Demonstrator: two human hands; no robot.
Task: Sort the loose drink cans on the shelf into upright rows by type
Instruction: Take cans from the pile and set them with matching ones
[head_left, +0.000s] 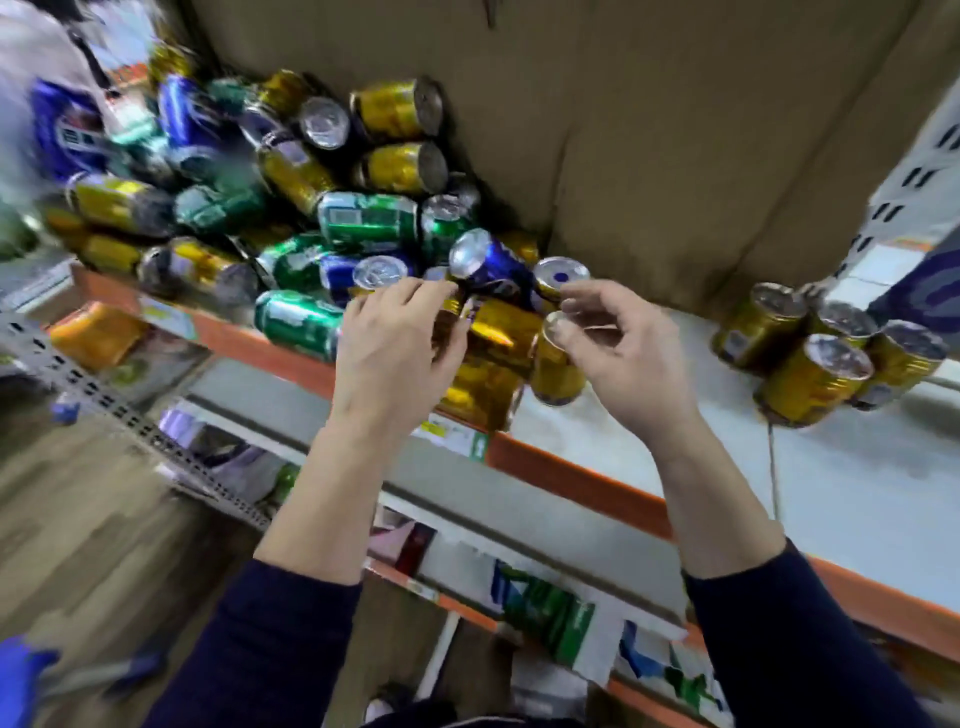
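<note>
– Gold is the only type I've got started. A small cluster of gold cans (821, 358) stands upright at the right end of the shelf (857, 499), bunched more than lined up.
– And the rest?
– Mostly undone. The pile (291, 208) on the left half mixes gold, green and blue, nearly all on their sides, heaped against the cardboard (675, 130). I can't see a green or blue row. Early days, I'd say.
– Your grips?
– My right grip (618, 353) has thumb and fingers curled round the top of one gold can (558, 369). That can is upright at the pile's near right edge. I can't tell whether its base rests on the shelf or is just off it.
– Left?
– My left grip (395, 353) is at the front of the pile. Its fingers are curled at a lying gold can (501, 330), just under a blue can (488, 265). It's too blurred there, so I cannot tell whether it's holding or only touching.
– So where's the target relative to the grip?
– Right in the right grip, with the rim between thumb and fingers and the body below them. The upright cluster it belongs with is well apart to the right, with bare shelf between.
</note>
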